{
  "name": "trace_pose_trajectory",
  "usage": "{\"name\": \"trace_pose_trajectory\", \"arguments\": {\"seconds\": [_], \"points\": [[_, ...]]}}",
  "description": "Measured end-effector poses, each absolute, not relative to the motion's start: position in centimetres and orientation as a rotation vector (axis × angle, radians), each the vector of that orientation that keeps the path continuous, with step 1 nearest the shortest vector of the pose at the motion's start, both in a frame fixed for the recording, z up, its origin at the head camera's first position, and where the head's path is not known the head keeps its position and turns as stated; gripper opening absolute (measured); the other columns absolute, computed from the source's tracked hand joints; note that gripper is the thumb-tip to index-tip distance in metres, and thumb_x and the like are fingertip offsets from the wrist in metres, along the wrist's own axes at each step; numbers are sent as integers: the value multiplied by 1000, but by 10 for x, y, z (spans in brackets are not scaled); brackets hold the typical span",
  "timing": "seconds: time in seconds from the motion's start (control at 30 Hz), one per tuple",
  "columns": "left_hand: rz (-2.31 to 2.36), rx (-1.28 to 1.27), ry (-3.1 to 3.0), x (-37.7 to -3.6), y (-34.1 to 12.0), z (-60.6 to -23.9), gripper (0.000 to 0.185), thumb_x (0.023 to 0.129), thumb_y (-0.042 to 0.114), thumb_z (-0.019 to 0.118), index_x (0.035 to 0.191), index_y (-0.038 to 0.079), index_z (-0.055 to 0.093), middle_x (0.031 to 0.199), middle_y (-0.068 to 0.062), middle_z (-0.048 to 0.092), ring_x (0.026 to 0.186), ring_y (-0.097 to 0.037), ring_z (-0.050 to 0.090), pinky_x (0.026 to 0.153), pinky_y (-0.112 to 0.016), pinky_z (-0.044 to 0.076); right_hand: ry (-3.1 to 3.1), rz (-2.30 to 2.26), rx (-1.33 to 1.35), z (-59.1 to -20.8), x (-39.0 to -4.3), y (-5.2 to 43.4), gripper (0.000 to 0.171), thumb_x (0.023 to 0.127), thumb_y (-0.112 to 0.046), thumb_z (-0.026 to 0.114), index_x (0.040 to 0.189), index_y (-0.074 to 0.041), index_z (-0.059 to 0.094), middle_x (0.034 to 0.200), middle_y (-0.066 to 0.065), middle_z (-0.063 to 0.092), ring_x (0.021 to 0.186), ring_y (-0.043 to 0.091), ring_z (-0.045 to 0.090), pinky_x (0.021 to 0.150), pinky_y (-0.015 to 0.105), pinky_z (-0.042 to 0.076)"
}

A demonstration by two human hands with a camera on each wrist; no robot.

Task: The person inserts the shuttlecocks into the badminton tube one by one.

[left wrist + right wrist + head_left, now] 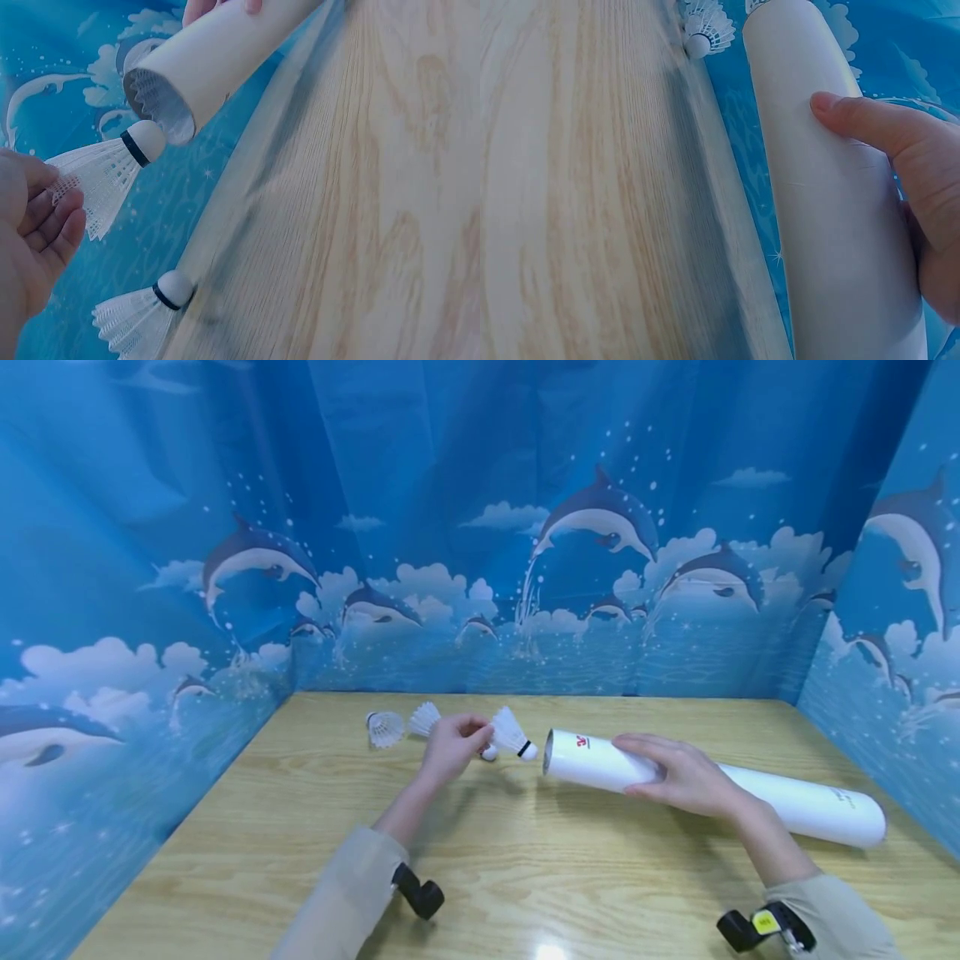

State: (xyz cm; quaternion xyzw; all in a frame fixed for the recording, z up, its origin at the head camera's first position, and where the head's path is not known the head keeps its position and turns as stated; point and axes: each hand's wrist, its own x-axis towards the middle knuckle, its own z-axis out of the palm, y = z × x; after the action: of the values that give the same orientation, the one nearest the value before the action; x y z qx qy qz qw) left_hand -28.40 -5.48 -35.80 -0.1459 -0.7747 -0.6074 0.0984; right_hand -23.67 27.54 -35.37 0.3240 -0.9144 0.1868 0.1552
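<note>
My left hand [453, 747] pinches a white shuttlecock [508, 731] by the rim of its skirt. The shuttlecock's cork, with a black band, points right at the open mouth of a long white tube [592, 764]. My right hand [682, 774] grips that tube from above, thumb on the near side, fingers mostly hidden behind it. In the left wrist view, the cork [150, 140] overlaps the lower edge of the tube's mouth, and a jagged white skirt edge [142, 94] shows inside the tube. The tube's mouth end is tilted up off the table.
Two shuttlecock skirts, one at far left [386, 729] and one beside it [424, 717], lie near the table's back. Another cork [489, 752] shows just beyond my left hand. A blue dolphin-print curtain [450, 527] encloses the wooden table [480, 868] at back and sides.
</note>
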Motion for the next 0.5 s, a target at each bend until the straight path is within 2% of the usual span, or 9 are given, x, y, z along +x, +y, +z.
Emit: {"name": "trace_pose_trajectory", "arguments": {"seconds": [0.23, 0.5], "points": [[-1992, -451, -2162, -271, -42, -351, 13, 84, -4, 62, 90, -15, 63, 71, -16, 65, 57, -6, 57, 62, -38, 54, -2616, 543, 927, -351, -235, 275, 66, 71, -26, 80, 129, -10, 54, 127, 15, 54, 108, 38, 54, 82, 56, 45], [-2005, -482, -2206, -265, -30, -356, 13, 86, -1, 61, 91, -13, 62, 77, -19, 66, 63, -8, 59, 64, -27, 54, -2616, 536, 926, -351, -236, 275, 65, 71, -27, 80, 129, -11, 54, 127, 14, 55, 109, 37, 54, 83, 55, 45]]}}
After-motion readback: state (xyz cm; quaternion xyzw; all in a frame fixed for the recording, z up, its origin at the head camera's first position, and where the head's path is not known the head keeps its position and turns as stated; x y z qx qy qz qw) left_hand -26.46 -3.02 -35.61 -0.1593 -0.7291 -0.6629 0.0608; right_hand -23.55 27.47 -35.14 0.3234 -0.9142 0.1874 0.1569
